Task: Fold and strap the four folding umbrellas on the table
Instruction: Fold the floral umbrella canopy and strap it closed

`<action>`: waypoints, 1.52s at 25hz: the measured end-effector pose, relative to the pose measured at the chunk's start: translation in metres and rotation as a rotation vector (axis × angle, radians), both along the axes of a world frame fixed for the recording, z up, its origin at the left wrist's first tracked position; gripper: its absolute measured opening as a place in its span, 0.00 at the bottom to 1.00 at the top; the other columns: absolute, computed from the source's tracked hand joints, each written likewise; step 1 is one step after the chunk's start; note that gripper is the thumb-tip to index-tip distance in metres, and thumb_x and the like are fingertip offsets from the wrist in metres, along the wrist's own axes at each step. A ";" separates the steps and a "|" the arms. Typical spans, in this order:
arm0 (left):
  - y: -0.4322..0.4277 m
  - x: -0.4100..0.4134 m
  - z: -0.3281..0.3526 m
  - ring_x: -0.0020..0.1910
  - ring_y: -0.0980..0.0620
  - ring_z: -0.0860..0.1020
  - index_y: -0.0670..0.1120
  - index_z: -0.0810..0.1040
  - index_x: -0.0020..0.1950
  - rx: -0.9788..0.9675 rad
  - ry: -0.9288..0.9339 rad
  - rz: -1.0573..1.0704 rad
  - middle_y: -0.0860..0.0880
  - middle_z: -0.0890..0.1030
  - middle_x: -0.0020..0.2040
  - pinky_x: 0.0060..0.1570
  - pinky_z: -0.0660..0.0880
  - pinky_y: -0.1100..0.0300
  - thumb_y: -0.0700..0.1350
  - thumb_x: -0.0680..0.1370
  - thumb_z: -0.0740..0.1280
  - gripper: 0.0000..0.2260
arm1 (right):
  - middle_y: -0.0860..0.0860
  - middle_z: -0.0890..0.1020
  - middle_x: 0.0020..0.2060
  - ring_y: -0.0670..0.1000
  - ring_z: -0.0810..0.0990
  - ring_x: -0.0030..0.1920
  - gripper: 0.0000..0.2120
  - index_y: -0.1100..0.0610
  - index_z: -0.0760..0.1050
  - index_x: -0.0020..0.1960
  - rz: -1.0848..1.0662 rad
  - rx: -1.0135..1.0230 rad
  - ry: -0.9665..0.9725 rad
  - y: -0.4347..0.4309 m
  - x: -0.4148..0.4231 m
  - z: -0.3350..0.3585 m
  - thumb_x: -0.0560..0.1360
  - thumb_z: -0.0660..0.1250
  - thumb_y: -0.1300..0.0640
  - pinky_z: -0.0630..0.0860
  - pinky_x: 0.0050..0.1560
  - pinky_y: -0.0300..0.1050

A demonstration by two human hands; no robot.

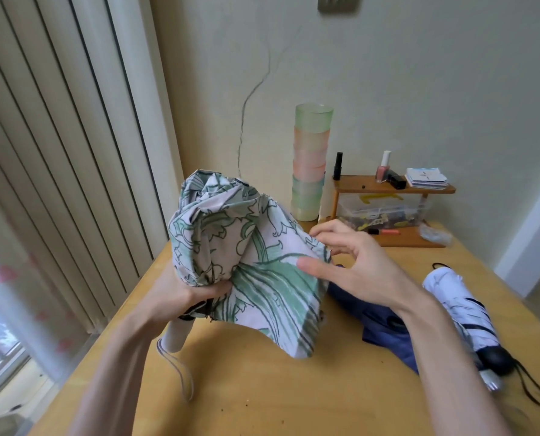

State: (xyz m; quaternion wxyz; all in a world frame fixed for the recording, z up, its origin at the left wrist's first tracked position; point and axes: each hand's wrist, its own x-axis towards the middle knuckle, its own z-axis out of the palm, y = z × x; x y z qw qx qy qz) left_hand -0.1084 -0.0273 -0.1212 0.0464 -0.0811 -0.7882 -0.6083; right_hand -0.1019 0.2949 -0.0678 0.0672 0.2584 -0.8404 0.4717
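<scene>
A collapsed folding umbrella with a pale canopy printed in green leaves (249,256) stands tilted above the wooden table (262,388). My left hand (183,294) grips the gathered fabric just above its white handle (177,333), from which a wrist loop hangs down. My right hand (350,262) is at the loose flap on the right, fingers spread and thumb pressing the cloth. A dark blue umbrella (385,322) lies unfolded on the table under my right forearm. To its right lies a white umbrella with black trim (463,313), bundled, its black handle toward me.
A stack of translucent green and peach cups (311,165) stands against the back wall. Beside it a small wooden shelf (391,187) holds nail polish bottles and cards over a clear plastic box. Vertical blinds (57,152) cover the window at the left.
</scene>
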 end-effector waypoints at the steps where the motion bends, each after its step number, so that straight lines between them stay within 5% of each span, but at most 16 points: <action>1: 0.000 0.000 0.000 0.55 0.54 0.86 0.49 0.78 0.68 0.007 0.007 0.007 0.54 0.87 0.57 0.55 0.80 0.54 0.47 0.63 0.85 0.35 | 0.44 0.83 0.58 0.47 0.81 0.61 0.20 0.47 0.88 0.54 0.031 0.033 -0.007 0.000 0.000 0.000 0.75 0.72 0.33 0.76 0.66 0.56; 4: -0.003 -0.001 0.000 0.55 0.53 0.86 0.47 0.78 0.68 0.025 0.029 0.019 0.53 0.87 0.57 0.53 0.81 0.56 0.47 0.62 0.83 0.36 | 0.60 0.85 0.48 0.61 0.83 0.50 0.31 0.63 0.85 0.51 0.035 0.022 0.020 0.009 -0.004 -0.004 0.78 0.70 0.32 0.77 0.58 0.67; 7: -0.003 0.001 0.002 0.54 0.51 0.86 0.46 0.79 0.67 0.035 0.028 -0.014 0.51 0.88 0.56 0.50 0.82 0.60 0.45 0.62 0.82 0.33 | 0.68 0.84 0.45 0.68 0.83 0.48 0.31 0.68 0.84 0.48 0.056 -0.113 -0.025 0.012 -0.004 -0.005 0.80 0.69 0.36 0.80 0.58 0.55; 9: -0.003 0.002 0.002 0.53 0.51 0.86 0.45 0.80 0.65 0.045 0.023 -0.034 0.51 0.88 0.55 0.47 0.82 0.62 0.43 0.63 0.81 0.31 | 0.63 0.88 0.47 0.63 0.86 0.51 0.24 0.67 0.85 0.50 0.080 -0.200 -0.069 0.010 -0.001 -0.002 0.83 0.67 0.45 0.79 0.62 0.46; 12: -0.002 0.002 0.001 0.54 0.51 0.86 0.45 0.80 0.65 0.060 0.021 -0.040 0.51 0.88 0.55 0.50 0.82 0.60 0.44 0.62 0.82 0.31 | 0.51 0.89 0.47 0.52 0.88 0.51 0.07 0.59 0.87 0.51 0.016 -0.228 -0.055 0.006 0.000 0.001 0.79 0.73 0.56 0.83 0.58 0.47; 17: 0.004 0.000 -0.003 0.55 0.52 0.86 0.47 0.79 0.66 0.048 0.023 -0.050 0.52 0.87 0.57 0.55 0.80 0.55 0.46 0.63 0.82 0.33 | 0.47 0.87 0.37 0.48 0.86 0.38 0.10 0.53 0.83 0.40 -0.278 -0.120 0.035 -0.012 -0.001 -0.001 0.72 0.82 0.50 0.82 0.44 0.42; 22: -0.002 0.000 -0.003 0.57 0.52 0.86 0.48 0.76 0.70 0.053 0.017 -0.050 0.52 0.87 0.59 0.57 0.80 0.54 0.48 0.62 0.84 0.38 | 0.43 0.82 0.47 0.44 0.81 0.49 0.07 0.51 0.85 0.43 -0.219 -0.058 0.038 0.011 -0.006 0.002 0.80 0.73 0.54 0.74 0.55 0.42; 27: -0.001 0.002 -0.003 0.55 0.51 0.86 0.45 0.78 0.67 0.080 0.041 -0.060 0.51 0.87 0.58 0.51 0.83 0.59 0.50 0.60 0.83 0.37 | 0.44 0.80 0.58 0.45 0.81 0.60 0.16 0.52 0.87 0.52 -0.051 -0.112 -0.010 0.014 -0.005 0.000 0.74 0.72 0.41 0.77 0.61 0.40; 32: -0.004 0.001 -0.003 0.55 0.52 0.86 0.46 0.79 0.67 0.067 0.042 -0.064 0.52 0.87 0.57 0.53 0.83 0.59 0.50 0.59 0.84 0.37 | 0.49 0.88 0.49 0.49 0.86 0.53 0.13 0.57 0.87 0.51 -0.098 -0.164 -0.025 0.012 -0.005 -0.002 0.71 0.76 0.49 0.80 0.65 0.55; 38: -0.001 0.002 -0.003 0.54 0.54 0.86 0.47 0.79 0.66 0.050 0.022 -0.052 0.53 0.87 0.56 0.54 0.81 0.57 0.47 0.62 0.82 0.33 | 0.42 0.80 0.67 0.42 0.76 0.70 0.17 0.53 0.85 0.64 0.178 -0.048 -0.245 0.012 0.004 0.001 0.85 0.62 0.48 0.70 0.72 0.43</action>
